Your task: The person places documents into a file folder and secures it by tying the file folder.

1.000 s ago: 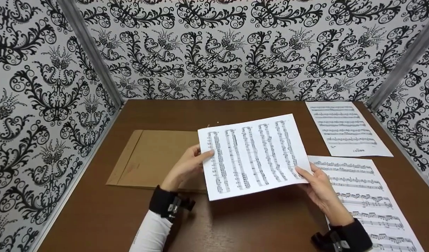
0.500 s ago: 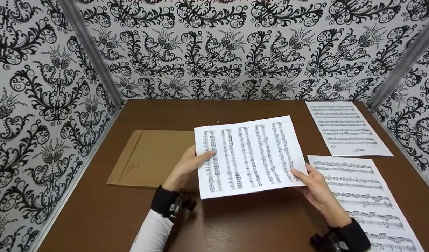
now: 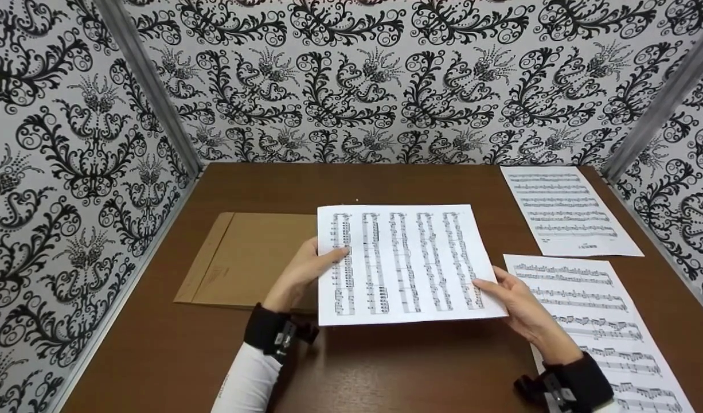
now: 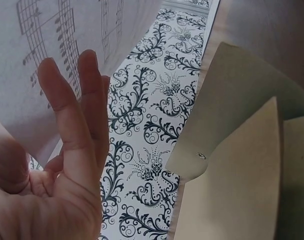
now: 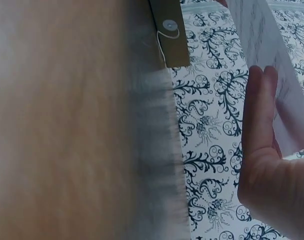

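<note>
1. So, held sheet music page (image 3: 409, 264) is up in front of the person, above the table (image 3: 386, 367), staves running sideways; can't tell if it's one sheet or several.
2. Left hand (image 3: 300, 272) pinches its left edge, thumb on the printed face; right hand (image 3: 523, 310) pinches the lower right corner the same way. Hands well apart, page spanned between them.
3. Kraft string-tie envelope (image 3: 254, 258) lies on the table at left, partly hidden behind the page. Button (image 5: 170, 25) shows in the right wrist view with string round it; left wrist view suggests the mouth gapes. Contents: can't tell.
4. Two more pages at right: far page (image 3: 572, 209), title end toward the person; near page (image 3: 609, 327), partly under the right arm.
5. Progress, my read: partway. Page lifted, not yet put down or inside the envelope; other two lie loose.
</note>
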The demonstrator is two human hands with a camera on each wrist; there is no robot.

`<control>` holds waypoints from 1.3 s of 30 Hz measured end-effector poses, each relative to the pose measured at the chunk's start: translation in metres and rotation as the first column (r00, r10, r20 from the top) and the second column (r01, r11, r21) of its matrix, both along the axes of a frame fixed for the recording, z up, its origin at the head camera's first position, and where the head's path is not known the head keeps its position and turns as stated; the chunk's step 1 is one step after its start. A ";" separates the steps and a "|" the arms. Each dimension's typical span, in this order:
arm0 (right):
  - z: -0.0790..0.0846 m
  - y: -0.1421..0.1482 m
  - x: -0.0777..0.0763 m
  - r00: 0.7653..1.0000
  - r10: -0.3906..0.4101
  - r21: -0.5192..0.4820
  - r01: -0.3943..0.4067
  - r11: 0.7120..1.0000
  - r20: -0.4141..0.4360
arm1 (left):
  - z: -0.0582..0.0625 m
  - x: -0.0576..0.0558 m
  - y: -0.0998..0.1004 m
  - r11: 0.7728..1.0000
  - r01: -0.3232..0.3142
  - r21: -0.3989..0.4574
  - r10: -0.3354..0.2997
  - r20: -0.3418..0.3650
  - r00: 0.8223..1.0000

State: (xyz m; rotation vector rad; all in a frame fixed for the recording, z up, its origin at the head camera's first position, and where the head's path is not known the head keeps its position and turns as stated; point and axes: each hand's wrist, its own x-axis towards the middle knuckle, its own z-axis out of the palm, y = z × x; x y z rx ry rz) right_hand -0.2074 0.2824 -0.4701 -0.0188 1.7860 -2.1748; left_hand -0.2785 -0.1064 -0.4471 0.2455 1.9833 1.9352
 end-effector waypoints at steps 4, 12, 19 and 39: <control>0.005 0.006 -0.008 1.000 0.022 0.031 -0.021 0.999 -0.011 | 0.001 0.001 0.000 1.000 0.023 0.012 -0.023 0.016 1.000; 0.008 0.009 -0.018 0.999 0.032 0.054 -0.030 0.998 -0.035 | -0.001 0.001 0.002 0.998 0.063 -0.005 -0.063 0.021 0.998; 0.010 0.007 -0.021 0.996 0.092 0.055 -0.091 0.994 -0.015 | -0.004 0.002 0.006 0.997 0.069 -0.037 -0.068 0.027 0.997; 0.024 0.000 -0.031 0.992 0.120 0.228 -0.105 0.968 -0.049 | -0.006 0.003 0.002 0.991 0.130 -0.008 -0.130 0.000 0.991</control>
